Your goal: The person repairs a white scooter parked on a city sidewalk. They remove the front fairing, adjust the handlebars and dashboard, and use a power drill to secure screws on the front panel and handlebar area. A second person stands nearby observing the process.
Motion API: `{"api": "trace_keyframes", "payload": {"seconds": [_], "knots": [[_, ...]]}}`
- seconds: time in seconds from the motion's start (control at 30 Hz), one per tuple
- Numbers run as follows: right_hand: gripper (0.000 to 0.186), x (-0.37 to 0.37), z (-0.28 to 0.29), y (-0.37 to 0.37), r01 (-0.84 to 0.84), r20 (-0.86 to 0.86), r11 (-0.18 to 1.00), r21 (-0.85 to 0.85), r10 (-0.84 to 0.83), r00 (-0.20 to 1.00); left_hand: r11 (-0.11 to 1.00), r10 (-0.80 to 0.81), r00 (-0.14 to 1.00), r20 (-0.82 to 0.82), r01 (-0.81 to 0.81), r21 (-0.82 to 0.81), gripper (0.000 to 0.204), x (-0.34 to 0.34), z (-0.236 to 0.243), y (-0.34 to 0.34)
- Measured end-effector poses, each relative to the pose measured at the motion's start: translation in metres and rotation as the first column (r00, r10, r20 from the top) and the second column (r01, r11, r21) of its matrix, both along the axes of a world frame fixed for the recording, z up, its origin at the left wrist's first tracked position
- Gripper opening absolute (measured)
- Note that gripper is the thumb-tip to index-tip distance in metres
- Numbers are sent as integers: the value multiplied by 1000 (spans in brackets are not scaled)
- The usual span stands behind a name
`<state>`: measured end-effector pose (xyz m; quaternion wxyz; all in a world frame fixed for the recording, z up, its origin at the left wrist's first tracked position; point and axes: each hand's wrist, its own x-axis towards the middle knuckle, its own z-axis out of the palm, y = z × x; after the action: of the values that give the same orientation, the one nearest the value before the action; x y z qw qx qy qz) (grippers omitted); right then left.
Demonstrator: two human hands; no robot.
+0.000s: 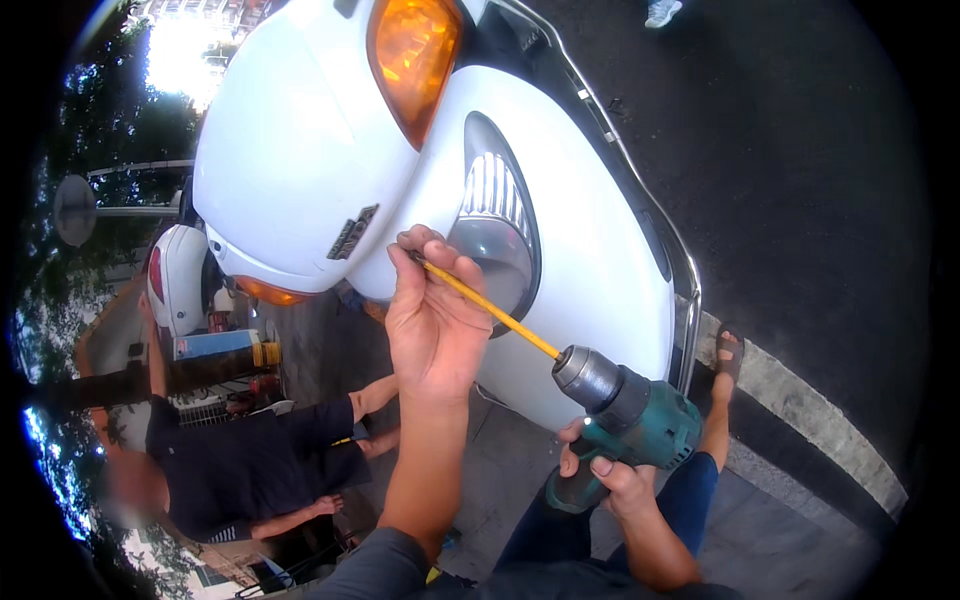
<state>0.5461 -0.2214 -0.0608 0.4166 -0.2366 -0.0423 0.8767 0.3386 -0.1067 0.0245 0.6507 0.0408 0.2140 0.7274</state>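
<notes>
My right hand (pixel 625 485) is wrapped around the handle of a green cordless drill (pixel 640 420) with a dark metal chuck. A long yellow screwdriver bit (pixel 490 308) sticks out of the chuck, slanting up and to the left. My left hand (pixel 438 320) is raised, palm toward me, with thumb and fingertips closed at the bit's dark tip. Just beyond both hands stands a white scooter (pixel 590 230). Its chrome-ribbed lamp (pixel 495 225) lies right behind my left fingers, and an orange turn signal (pixel 412 65) sits above.
A chrome guard rail (pixel 620 140) runs along the scooter's right side. At the left, a person in dark clothes (pixel 250 455) is near another white scooter (pixel 180 280) and a blue box (pixel 215 345). A pale kerb (pixel 800 410) edges the dark road on the right.
</notes>
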Motion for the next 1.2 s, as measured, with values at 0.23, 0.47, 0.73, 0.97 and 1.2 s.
{"api": "trace_keyframes", "payload": {"seconds": [0.23,0.47,0.73,0.97,1.2], "knots": [[55,-12,6,-31,36,93,997,66,-42,995,984,-112,944,-311,61,-167,20,-19,-8,-12],[15,-35,-15,-17,-65,285,986,154,18,958,953,-278,719,-637,125,-275,43,-23,2,14],[31,-78,-18,60,205,303,785,585,-445,843,993,-55,-668,-742,-116,31,34,-108,178,4],[45,-116,16,68,322,199,842,433,-438,877,858,-509,-635,-581,-321,-401,44,-199,227,203],[62,-136,34,64,304,318,839,452,-470,823,510,-779,-585,-227,-380,-772,44,-226,153,269]]}}
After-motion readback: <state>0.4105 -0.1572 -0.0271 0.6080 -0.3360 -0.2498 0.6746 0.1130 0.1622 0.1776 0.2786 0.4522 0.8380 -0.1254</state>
